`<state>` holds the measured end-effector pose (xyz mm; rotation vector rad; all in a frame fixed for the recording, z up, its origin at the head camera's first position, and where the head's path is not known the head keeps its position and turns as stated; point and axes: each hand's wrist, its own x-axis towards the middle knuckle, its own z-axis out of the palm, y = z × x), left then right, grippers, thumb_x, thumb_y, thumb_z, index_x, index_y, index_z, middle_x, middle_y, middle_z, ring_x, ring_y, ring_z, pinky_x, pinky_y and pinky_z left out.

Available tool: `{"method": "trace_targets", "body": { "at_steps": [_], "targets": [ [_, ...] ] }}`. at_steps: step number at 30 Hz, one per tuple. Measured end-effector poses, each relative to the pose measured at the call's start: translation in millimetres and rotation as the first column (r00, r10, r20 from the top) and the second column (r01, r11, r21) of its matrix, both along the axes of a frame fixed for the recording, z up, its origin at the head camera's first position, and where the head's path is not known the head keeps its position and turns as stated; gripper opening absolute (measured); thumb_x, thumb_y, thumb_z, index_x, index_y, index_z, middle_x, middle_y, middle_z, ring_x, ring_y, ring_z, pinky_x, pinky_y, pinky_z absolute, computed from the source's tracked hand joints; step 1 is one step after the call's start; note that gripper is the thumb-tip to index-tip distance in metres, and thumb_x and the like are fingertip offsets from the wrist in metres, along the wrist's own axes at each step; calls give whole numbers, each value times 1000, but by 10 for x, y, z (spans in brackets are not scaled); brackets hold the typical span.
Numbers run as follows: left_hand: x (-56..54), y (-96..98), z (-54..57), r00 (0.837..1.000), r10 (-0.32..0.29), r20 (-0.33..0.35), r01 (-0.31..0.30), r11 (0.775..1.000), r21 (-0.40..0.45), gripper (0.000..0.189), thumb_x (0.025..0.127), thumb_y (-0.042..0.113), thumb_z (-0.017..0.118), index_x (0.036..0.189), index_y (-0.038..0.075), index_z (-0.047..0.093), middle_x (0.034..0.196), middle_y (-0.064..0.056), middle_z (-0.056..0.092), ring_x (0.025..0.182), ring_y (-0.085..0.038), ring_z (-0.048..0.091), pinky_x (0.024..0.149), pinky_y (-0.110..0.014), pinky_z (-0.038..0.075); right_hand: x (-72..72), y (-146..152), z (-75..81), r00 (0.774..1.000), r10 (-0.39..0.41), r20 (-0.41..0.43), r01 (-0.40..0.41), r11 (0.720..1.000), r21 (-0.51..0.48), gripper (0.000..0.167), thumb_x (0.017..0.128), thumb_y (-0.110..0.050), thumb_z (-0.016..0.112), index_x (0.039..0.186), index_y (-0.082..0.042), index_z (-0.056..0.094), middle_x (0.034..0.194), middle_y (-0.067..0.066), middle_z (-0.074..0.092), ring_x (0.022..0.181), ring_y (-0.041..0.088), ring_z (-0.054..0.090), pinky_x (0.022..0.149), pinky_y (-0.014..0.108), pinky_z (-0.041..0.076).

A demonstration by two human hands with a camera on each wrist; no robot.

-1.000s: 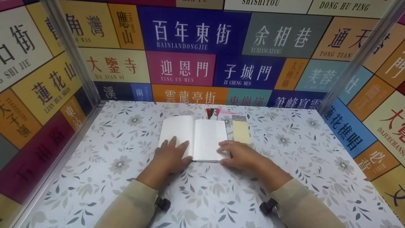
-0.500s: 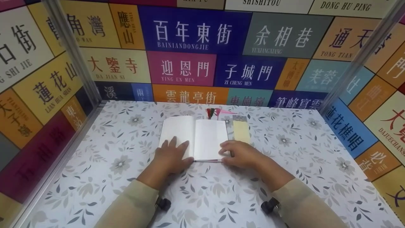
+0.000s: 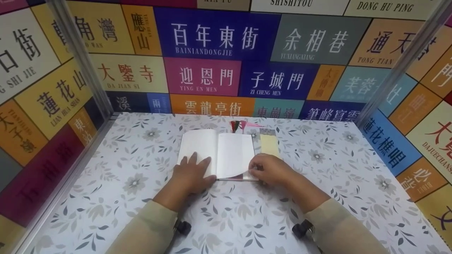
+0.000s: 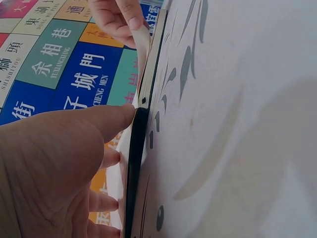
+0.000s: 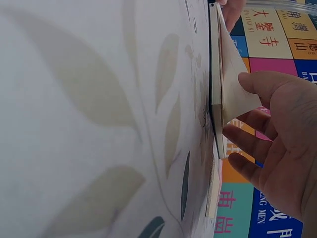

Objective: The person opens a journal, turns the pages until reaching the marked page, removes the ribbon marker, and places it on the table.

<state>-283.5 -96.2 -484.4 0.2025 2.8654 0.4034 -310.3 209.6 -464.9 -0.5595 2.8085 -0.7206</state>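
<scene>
One opened book (image 3: 197,143) is laid on the patterned tabletop (image 3: 141,218), near the middle of the head view. Two blank-looking pages are shown, the lower part of the left one covered by the left hand (image 3: 192,173). That hand is rested at eight o'clock with its fingers spread. From between three and four o'clock, the loose corner of one leaf (image 3: 231,155) is pinched by the right hand (image 3: 272,171) and held raised. Beneath it a dark reddish patch (image 3: 236,177) is partly exposed; what it is cannot be told. At one o'clock, tassels (image 3: 237,126) in red, dark green and pink are seen beyond the book's edge; their number cannot be made out. Between two and three o'clock, one yellow pad (image 3: 269,144) with a grey far end is placed, its near end hidden by the right hand. Two sleeves (image 3: 144,229) are cut off by the lower edge.
</scene>
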Motion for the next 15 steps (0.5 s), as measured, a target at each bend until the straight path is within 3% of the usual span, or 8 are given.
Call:
{"method": "trace_targets", "body": {
  "at_steps": [6,15],
  "targets": [
    [3,-11,6,1000,-6,-7,6,1000,-4,80,101,68,56,170,35,30,181,-16,15,166,-50,14,129,-75,24,5,12,27,998,2,-55,-3,1000,-19,8,105,-29,69,101,-28,76,112,-4,72,106,18,65,105,45,55],
    [-8,-1,4,1000,-3,3,3,1000,-17,82,100,69,56,170,35,29,181,-17,14,166,-51,13,129,-74,24,12,-18,50,996,-67,-63,66,998,-22,7,104,-33,72,100,-30,77,111,-7,73,107,17,67,104,45,56]
  ]
}}
